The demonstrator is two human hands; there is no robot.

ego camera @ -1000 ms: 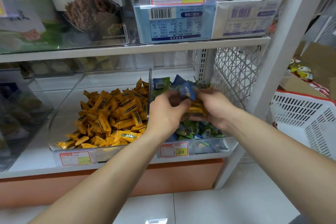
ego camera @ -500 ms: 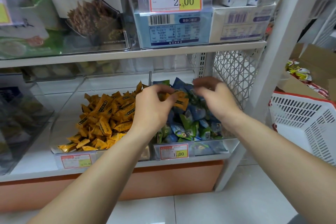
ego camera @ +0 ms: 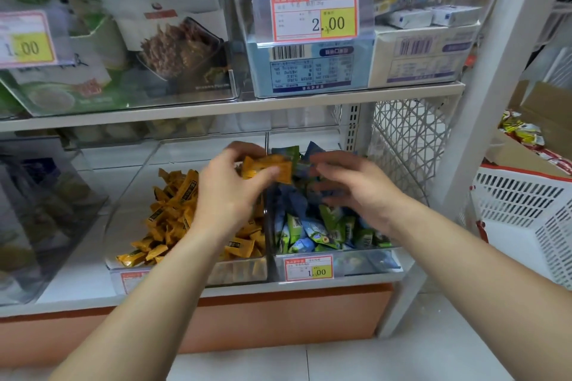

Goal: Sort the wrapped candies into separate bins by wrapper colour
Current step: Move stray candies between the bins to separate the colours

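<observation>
Fingers (ego camera: 244, 150) of my left hand (ego camera: 229, 195) pinch yellow candies (ego camera: 266, 166), right hand (ego camera: 356, 192) slack; next, release over yellow bin (ego camera: 133, 204).

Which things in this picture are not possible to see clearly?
Head view: the count of orange candies in the left hand; its fingers cover them.
Head view: whether the right hand holds anything; motion blurs it.
Head view: the left bin's price tag; the left forearm covers most of it.
Head view: the white basket; the right edge cuts it.
</observation>
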